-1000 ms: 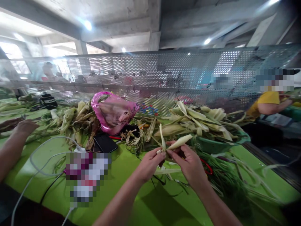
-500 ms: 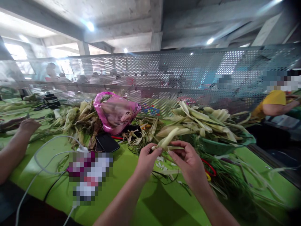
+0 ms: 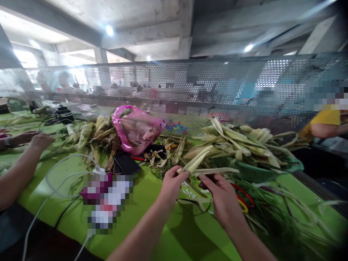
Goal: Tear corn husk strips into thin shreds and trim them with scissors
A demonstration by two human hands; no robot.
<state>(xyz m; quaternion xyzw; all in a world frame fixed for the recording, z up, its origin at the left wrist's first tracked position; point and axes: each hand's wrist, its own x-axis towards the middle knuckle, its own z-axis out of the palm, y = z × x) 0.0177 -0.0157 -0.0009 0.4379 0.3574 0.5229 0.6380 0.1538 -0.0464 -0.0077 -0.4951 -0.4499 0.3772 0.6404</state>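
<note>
Pale corn husk strips (image 3: 198,161) are held up over the green table by both hands. My left hand (image 3: 174,183) pinches their gathered end between thumb and fingers. My right hand (image 3: 221,194) is closed with thumb against fingers, at the strips' lower side; one long strip runs rightward above its knuckles. Part of the grip is hidden behind the fingers. Behind the hands, a green basket (image 3: 288,167) carries a heap of corn husks (image 3: 241,139). Beside my right wrist lie red-and-yellow handles (image 3: 246,203), perhaps of scissors.
A pink plastic bag (image 3: 137,130), a dark phone (image 3: 127,164) and dried husks (image 3: 92,137) are left of centre. White cables cross the table near a power bank-like item (image 3: 110,206). Green fibres (image 3: 274,214) spread at right. A co-worker's hands (image 3: 39,141) are at far left.
A long husk strip now sticks out to the right over my right hand, and another hangs below. My right hand has moved slightly down and right. The view has shifted slightly left.
</note>
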